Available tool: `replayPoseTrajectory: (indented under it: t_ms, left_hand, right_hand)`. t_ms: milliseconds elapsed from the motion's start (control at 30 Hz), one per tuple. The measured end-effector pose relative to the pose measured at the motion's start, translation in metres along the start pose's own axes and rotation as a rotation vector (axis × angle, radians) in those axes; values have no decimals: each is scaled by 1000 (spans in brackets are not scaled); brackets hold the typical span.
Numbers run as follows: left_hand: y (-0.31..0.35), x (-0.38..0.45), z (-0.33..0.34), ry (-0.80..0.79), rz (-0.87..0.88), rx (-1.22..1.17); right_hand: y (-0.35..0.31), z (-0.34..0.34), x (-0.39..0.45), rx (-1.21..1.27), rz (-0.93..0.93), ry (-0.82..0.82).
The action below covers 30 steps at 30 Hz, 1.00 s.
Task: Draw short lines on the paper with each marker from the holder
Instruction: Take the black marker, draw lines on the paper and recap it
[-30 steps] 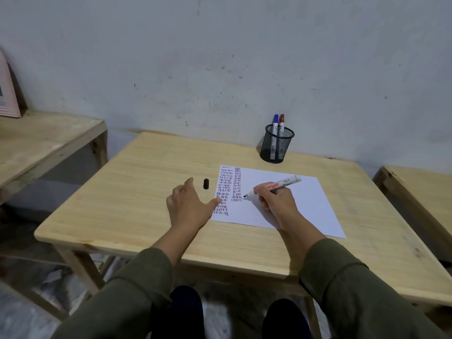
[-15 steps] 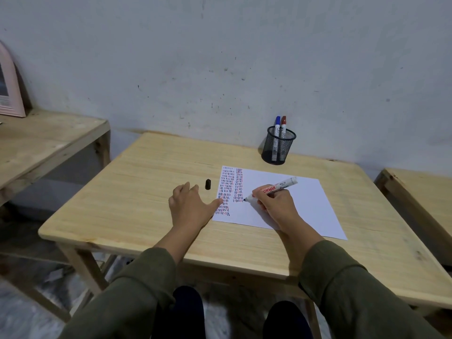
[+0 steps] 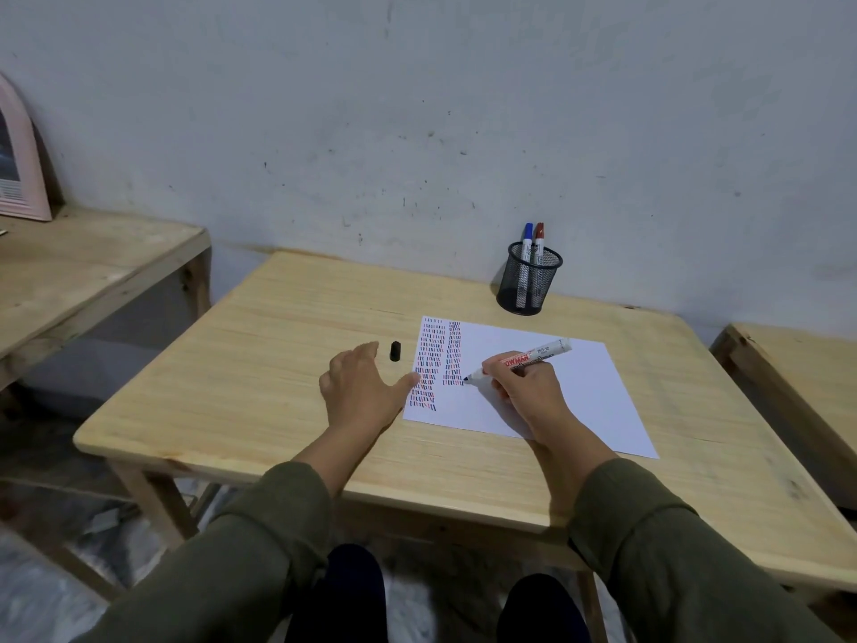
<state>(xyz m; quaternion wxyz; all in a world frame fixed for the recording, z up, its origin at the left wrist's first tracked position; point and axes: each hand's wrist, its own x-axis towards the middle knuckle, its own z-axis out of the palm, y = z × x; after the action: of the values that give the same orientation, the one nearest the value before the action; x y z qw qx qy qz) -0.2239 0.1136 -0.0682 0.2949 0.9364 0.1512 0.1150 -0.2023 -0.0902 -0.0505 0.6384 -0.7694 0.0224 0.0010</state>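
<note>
Paper (image 3: pixel 570 401) is being pinned by the left hand (image 3: pixel 359 392), fingers spread; the marker (image 3: pixel 519 362), clamped in the right hand (image 3: pixel 526 387), is best being stroked lightly.

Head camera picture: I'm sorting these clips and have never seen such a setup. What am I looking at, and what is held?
No machine here: a person wears a camera on the head, looking down at their own hands. The right hand holds an uncapped marker, tip at the paper beside columns of short lines. The left hand lies flat, thumb on the paper's edge. On the wooden table also stand a black cap and a mesh holder with a blue marker and a red marker.
</note>
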Motion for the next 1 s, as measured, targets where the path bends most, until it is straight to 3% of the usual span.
replayPoseTrajectory:
  t_ms: [100, 233, 367, 500, 667, 1000]
  left_hand:
    - [3, 6, -2, 17, 27, -128]
    - [12, 16, -4, 4, 81, -100]
    - [14, 27, -2, 52, 81, -108]
    - [39, 30, -6, 74, -133, -645]
    - [70, 35, -8, -114, -324, -1119]
    - [102, 37, -16, -231, -335, -1251]
  right_hand:
    - [-3, 0, 0, 111, 31, 12]
    - [-11, 0, -3, 303, 102, 8]
    - [-25, -6, -1, 262, 62, -1]
    - [-46, -7, 4, 304, -40, -30]
    - [-70, -4, 9, 312, -116, -81]
    - [-85, -6, 12, 312, -167, -83]
